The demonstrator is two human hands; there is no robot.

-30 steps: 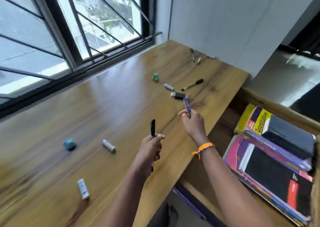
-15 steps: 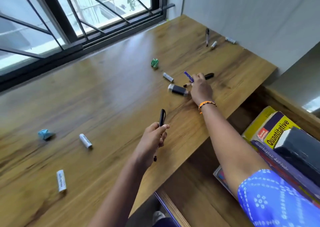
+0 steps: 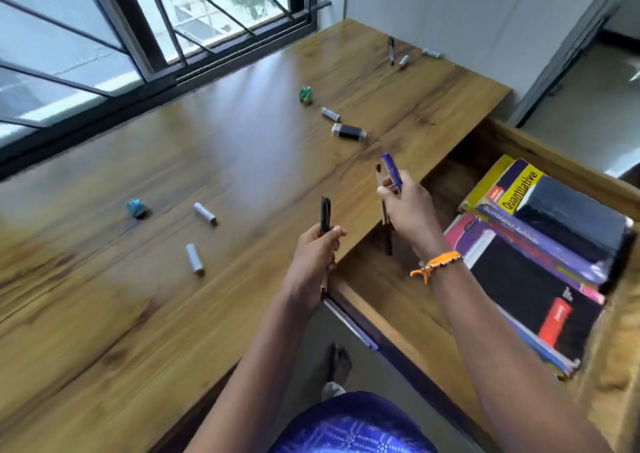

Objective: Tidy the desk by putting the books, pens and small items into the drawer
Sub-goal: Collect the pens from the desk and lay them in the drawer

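My left hand [image 3: 317,255] grips a black pen [image 3: 325,214] upright above the desk's front edge. My right hand [image 3: 410,210] holds a blue pen [image 3: 391,170] together with a thin black pen [image 3: 386,231], over the open wooden drawer [image 3: 381,300]. In the drawer's right part lies a stack of books [image 3: 540,251]. On the desk [image 3: 207,161] lie a black flash drive [image 3: 348,131], a small white cylinder [image 3: 330,114], a green crumpled bit [image 3: 305,94], two white cylinders [image 3: 205,213] [image 3: 194,258] and a blue crumpled bit [image 3: 136,208].
At the desk's far corner lie a black marker [image 3: 391,50], a short white piece [image 3: 403,61] and another white piece [image 3: 431,52] by the wall. A barred window [image 3: 138,37] runs along the desk's far side. A doorway opens at the right.
My right hand reached out to the black pen by the flash drive, took it and drew back over the drawer with both pens. The left hand kept its pen.
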